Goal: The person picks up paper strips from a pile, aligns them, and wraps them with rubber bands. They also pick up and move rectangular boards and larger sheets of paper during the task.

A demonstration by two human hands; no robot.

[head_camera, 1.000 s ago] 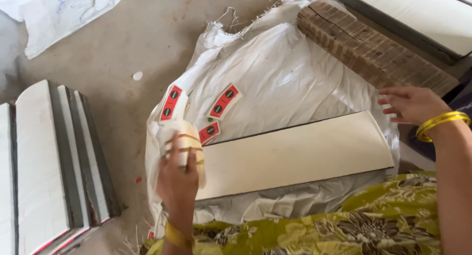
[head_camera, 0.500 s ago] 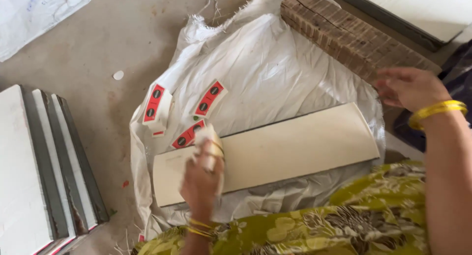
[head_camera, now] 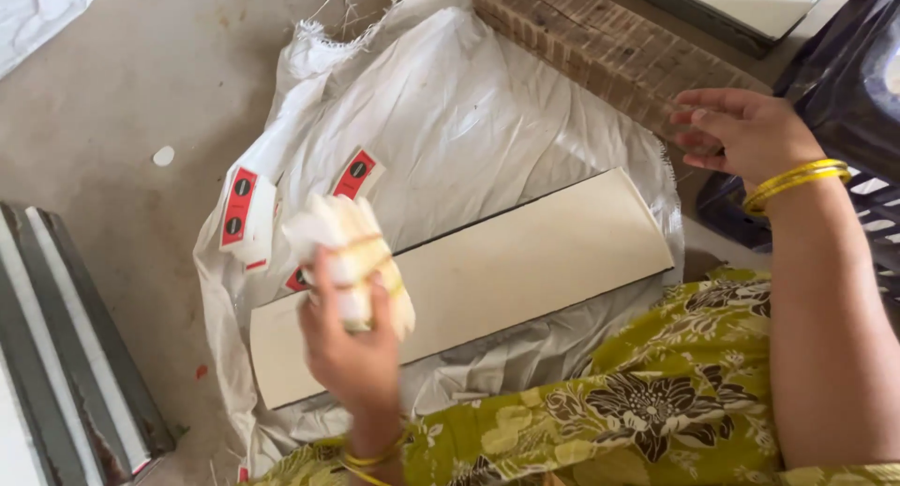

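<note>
A brick row (head_camera: 600, 45) edges the white sack (head_camera: 469, 120); red-and-white labels (head_camera: 239, 207) lie on it (three show), grey-edged tiles (head_camera: 66, 345) stacked at left.

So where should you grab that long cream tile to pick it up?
Probably by its two short ends, one hand at each. The cream tile lies flat and slanted on the white sack, long and narrow, so a one-sided grip would likely tip it. The right end near the right hand is free; the left hand, holding a wad of paper, hovers over the other.

Cream tile (head_camera: 487, 270), white sack (head_camera: 469, 130)
</note>
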